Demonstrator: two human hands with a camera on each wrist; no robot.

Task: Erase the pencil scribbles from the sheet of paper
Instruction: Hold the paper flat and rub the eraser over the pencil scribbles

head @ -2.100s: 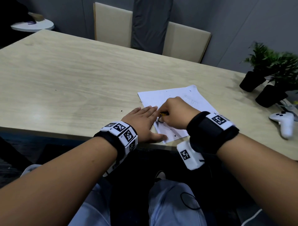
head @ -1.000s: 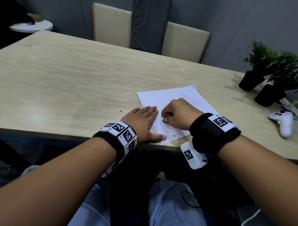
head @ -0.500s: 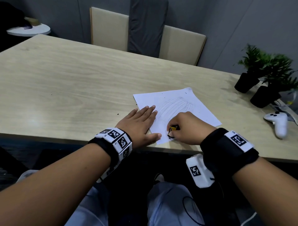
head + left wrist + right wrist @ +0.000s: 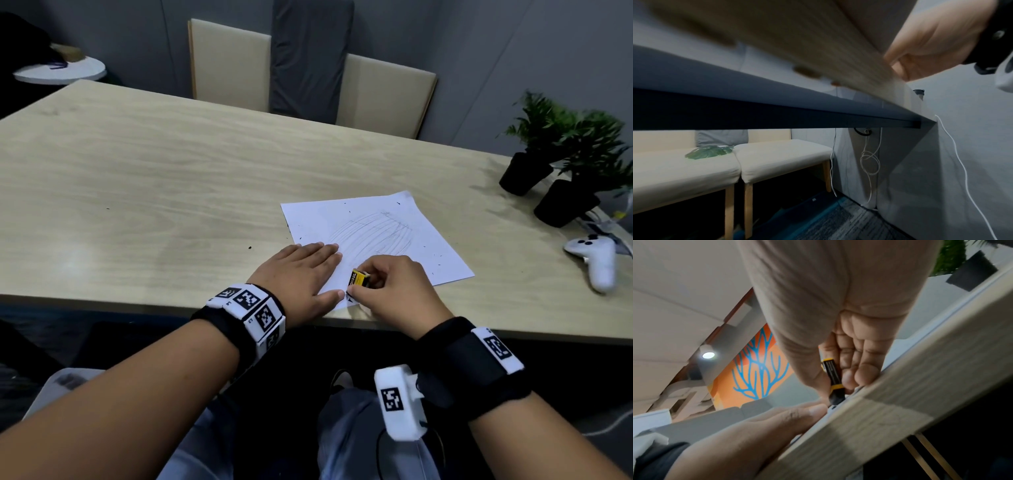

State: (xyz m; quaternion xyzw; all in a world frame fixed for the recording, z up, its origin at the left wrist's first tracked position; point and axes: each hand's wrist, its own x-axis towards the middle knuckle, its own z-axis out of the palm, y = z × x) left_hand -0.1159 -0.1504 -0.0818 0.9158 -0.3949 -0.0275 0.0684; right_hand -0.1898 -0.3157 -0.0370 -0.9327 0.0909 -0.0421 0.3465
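Observation:
A white sheet of paper (image 4: pixel 373 229) lies near the table's front edge, with faint curved pencil scribbles (image 4: pixel 371 231) across its middle and dark crumbs scattered on it. My left hand (image 4: pixel 301 274) lies flat, fingers straight, pressing the sheet's near left corner. My right hand (image 4: pixel 390 287) pinches a black eraser in a yellow sleeve (image 4: pixel 358 278) and holds its tip on the paper's near edge, beside my left thumb. The right wrist view shows the eraser (image 4: pixel 833 378) upright between thumb and fingers, and the left thumb (image 4: pixel 797 415) flat.
Two potted plants (image 4: pixel 561 161) and a white game controller (image 4: pixel 596 260) stand at the table's right end. The wooden table (image 4: pixel 154 192) stretches wide to the left. Two beige chairs (image 4: pixel 383 92) stand behind it. The table's front edge (image 4: pixel 445 329) runs just under my right hand.
My right hand has drawn the eraser from the sheet's middle toward the near edge, uncovering the scribbles. The left hand stays flat on the corner. The head view has tilted slightly.

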